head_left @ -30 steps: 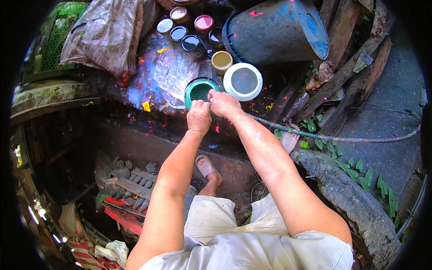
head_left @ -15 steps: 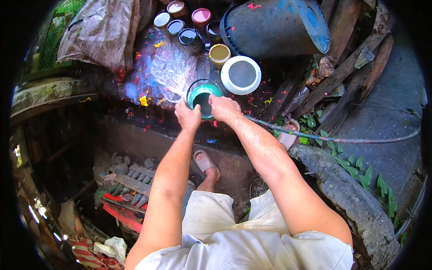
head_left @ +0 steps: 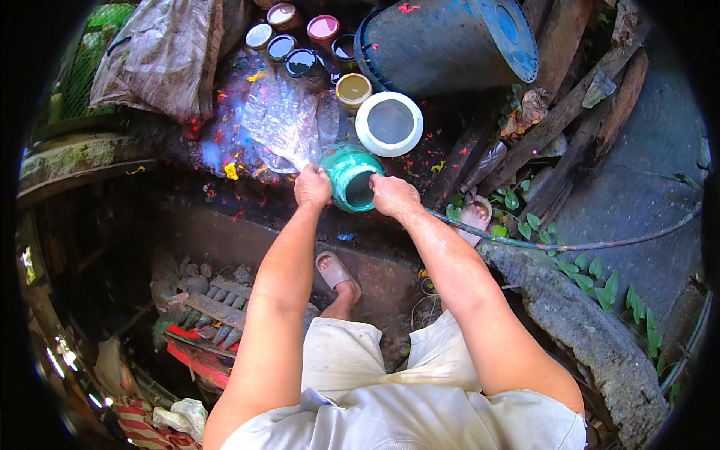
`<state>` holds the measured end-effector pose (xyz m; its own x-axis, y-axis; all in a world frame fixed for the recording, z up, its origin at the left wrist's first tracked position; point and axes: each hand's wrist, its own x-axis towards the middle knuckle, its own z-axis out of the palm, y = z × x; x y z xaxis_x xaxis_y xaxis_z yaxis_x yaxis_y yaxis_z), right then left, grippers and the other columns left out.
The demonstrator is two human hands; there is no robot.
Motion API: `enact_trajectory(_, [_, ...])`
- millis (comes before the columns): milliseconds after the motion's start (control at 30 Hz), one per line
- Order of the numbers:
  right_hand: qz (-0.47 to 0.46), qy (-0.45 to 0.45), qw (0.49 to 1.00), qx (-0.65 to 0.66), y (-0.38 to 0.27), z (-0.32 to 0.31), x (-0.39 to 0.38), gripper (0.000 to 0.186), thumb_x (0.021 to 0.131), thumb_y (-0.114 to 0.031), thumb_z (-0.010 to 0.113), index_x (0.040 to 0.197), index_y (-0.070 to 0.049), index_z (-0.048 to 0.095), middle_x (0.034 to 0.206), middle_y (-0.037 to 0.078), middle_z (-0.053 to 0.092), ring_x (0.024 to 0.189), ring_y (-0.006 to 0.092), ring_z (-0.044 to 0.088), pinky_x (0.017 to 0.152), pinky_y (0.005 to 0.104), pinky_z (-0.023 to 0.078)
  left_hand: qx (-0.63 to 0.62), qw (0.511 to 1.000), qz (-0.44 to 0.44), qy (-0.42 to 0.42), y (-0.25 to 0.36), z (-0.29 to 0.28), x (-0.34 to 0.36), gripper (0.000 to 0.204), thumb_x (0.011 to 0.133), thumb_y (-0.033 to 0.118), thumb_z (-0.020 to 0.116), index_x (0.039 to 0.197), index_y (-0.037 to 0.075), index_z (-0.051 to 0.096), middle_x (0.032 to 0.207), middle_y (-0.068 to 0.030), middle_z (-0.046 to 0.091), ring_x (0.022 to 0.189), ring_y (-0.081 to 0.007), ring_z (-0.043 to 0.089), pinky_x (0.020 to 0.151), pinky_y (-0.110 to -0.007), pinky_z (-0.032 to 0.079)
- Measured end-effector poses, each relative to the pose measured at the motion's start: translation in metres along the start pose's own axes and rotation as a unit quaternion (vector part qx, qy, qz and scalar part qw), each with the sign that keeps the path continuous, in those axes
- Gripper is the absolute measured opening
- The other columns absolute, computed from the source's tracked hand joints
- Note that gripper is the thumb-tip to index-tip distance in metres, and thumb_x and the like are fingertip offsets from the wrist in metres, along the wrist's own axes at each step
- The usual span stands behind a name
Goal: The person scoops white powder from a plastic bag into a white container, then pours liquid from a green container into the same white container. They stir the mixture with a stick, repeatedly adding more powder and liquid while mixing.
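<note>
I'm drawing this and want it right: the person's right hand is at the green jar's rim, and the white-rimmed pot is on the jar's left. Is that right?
Not quite: the head view shows the white-rimmed pot to the right of the green jar. The right hand is indeed at the jar's rim.

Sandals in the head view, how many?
2. One sandal is on the foot below the left hand; the other sandal is right of the right hand, partly crossed by the long dark tube. No others show; dark areas could hide more.
</note>
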<state>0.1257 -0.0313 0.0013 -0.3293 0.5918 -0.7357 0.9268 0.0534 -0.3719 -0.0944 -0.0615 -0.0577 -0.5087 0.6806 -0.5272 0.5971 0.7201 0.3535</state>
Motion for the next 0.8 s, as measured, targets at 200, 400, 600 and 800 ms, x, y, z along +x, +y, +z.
enact_trajectory(200, [0.013, -0.03, 0.999, 0.01, 0.018, 0.005, -0.004, 0.037, 0.102, -0.018, 0.059, 0.136, -0.015, 0.074, 0.131, 0.021, 0.077, 0.123, 0.0405, 0.074, 0.102, 0.0558, 0.06, -0.135, 0.99, -0.011, -0.033, -0.036, 0.038, 0.028, 0.066, 0.1, 0.035, 0.075, 0.153, 0.0, 0.059, 0.155, -0.0307, 0.059, 0.146, -0.0423, 0.056, 0.12, -0.049, 0.045])
enact_trajectory(400, [0.028, -0.031, 0.999, 0.024, 0.045, 0.022, 0.0, 0.035, 0.1, -0.019, 0.059, 0.13, -0.011, 0.076, 0.127, 0.024, 0.077, 0.121, 0.0428, 0.074, 0.101, 0.0562, 0.06, -0.233, 0.964, 0.089, -0.091, -0.05, 0.058, 0.041, 0.093, 0.098, 0.03, 0.074, 0.172, -0.002, 0.027, 0.171, -0.0289, 0.038, 0.16, -0.0411, 0.037, 0.132, -0.046, 0.03])
enact_trajectory(600, [0.021, -0.043, 0.999, 0.023, 0.039, 0.022, -0.001, 0.036, 0.101, -0.018, 0.059, 0.133, -0.014, 0.075, 0.13, 0.022, 0.077, 0.122, 0.041, 0.074, 0.102, 0.0559, 0.06, -0.397, 0.909, 0.054, -0.119, -0.054, 0.071, 0.044, 0.091, 0.097, 0.032, 0.073, 0.171, -0.001, 0.032, 0.166, -0.0237, 0.046, 0.153, -0.0329, 0.045, 0.127, -0.04, 0.035])
enact_trajectory(800, [0.005, 0.004, 0.999, 0.032, 0.04, 0.022, 0.006, 0.032, 0.103, -0.021, 0.06, 0.13, -0.019, 0.075, 0.122, 0.02, 0.079, 0.116, 0.0409, 0.076, 0.098, 0.0559, 0.061, -0.457, 0.884, 0.026, -0.101, -0.055, 0.07, 0.04, 0.078, 0.095, 0.035, 0.075, 0.16, 0.0, 0.047, 0.153, -0.0208, 0.055, 0.139, -0.0303, 0.055, 0.121, -0.042, 0.042])
